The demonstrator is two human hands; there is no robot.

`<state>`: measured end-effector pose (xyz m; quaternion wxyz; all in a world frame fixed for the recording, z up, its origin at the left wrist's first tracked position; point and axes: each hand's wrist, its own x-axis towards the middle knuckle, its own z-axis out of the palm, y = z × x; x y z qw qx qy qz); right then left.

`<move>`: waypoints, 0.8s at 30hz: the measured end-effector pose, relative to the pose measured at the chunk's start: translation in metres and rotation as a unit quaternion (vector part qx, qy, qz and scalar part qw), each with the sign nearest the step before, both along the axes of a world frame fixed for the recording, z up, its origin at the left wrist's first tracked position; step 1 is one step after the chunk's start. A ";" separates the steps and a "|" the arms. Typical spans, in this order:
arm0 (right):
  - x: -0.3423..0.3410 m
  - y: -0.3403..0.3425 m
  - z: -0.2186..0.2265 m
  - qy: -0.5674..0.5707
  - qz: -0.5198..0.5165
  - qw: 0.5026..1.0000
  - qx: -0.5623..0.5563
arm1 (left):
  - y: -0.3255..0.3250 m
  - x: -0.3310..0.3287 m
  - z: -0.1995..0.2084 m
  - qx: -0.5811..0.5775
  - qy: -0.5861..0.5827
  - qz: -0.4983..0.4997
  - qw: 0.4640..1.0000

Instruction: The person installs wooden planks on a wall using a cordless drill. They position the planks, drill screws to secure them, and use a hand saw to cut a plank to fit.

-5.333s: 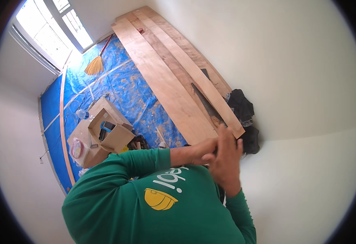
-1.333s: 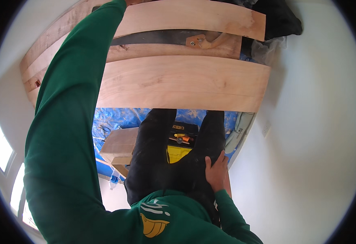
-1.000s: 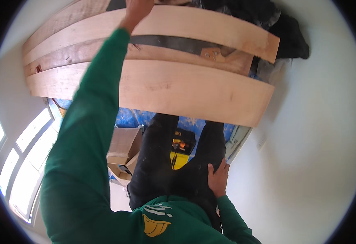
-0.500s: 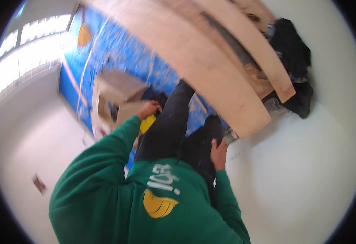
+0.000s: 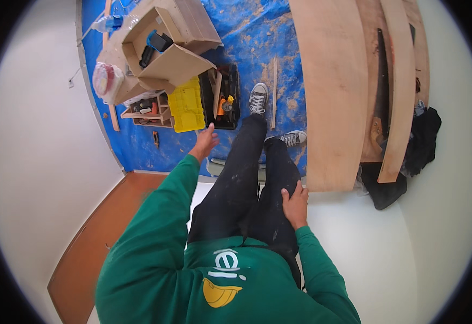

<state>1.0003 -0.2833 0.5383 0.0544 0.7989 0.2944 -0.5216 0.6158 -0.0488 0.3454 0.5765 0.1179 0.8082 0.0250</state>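
Note:
My left hand (image 5: 205,141), fingers apart and holding nothing, hovers just short of an open black toolbox (image 5: 236,81). Its yellow lid (image 5: 186,108) is folded out to the left. Inside the box lie a wooden strip (image 5: 217,94), an orange-handled tool (image 5: 221,105) and darker pieces too small to name. My right hand (image 5: 295,205) rests on my right thigh, fingers stretched out, with nothing in it. My shoes stand on a dusty blue sheet (image 5: 236,32), beside a thin wooden strip (image 5: 274,92).
Left of the toolbox are an open cardboard box (image 5: 174,67) with a black-and-blue tool and a wooden tray (image 5: 163,116) of tools. Pliers (image 5: 156,139) lie below. On the right, a wide board (image 5: 330,97) borders a hand saw (image 5: 381,81) and dark cloth (image 5: 425,135).
My view has turned, swinging the boards to the right side and bringing the toolbox into plain sight. My left hand now shows apart from the box; my right hand remains on my thigh.

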 end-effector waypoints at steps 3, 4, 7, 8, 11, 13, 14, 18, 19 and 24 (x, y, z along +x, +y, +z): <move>-0.015 0.013 -0.011 -0.050 0.031 0.998 -0.024 | 0.026 0.034 -0.080 -0.013 -0.022 0.139 0.990; -0.019 0.016 -0.014 -0.065 0.040 0.996 -0.037 | 0.038 0.040 -0.107 -0.027 -0.038 0.132 0.990; -0.023 0.020 -0.019 -0.061 0.010 0.997 -0.041 | 0.076 0.048 -0.183 -0.064 -0.038 0.092 0.993; -0.023 0.021 -0.021 -0.061 -0.001 0.998 -0.032 | 0.084 0.046 -0.198 -0.066 -0.022 0.102 0.992; -0.024 0.021 -0.022 -0.066 -0.005 0.997 -0.034 | 0.101 0.036 -0.211 -0.123 -0.062 0.143 0.980; -0.026 0.024 -0.021 -0.068 -0.017 0.997 -0.041 | 0.103 0.025 -0.186 -0.115 -0.060 0.151 0.980; -0.029 0.027 -0.021 -0.063 -0.010 0.997 -0.044 | 0.105 0.020 -0.166 -0.091 -0.047 0.146 0.984; -0.045 0.049 -0.021 -0.060 0.006 0.997 -0.040 | 0.093 0.011 -0.040 -0.094 -0.166 0.025 0.981; -0.050 0.057 -0.020 -0.061 0.014 0.996 -0.067 | 0.086 0.014 -0.002 -0.082 -0.177 0.054 0.979; -0.068 0.106 -0.008 0.427 -0.396 0.812 0.048 | 0.031 0.071 0.174 -0.136 -0.425 0.259 0.857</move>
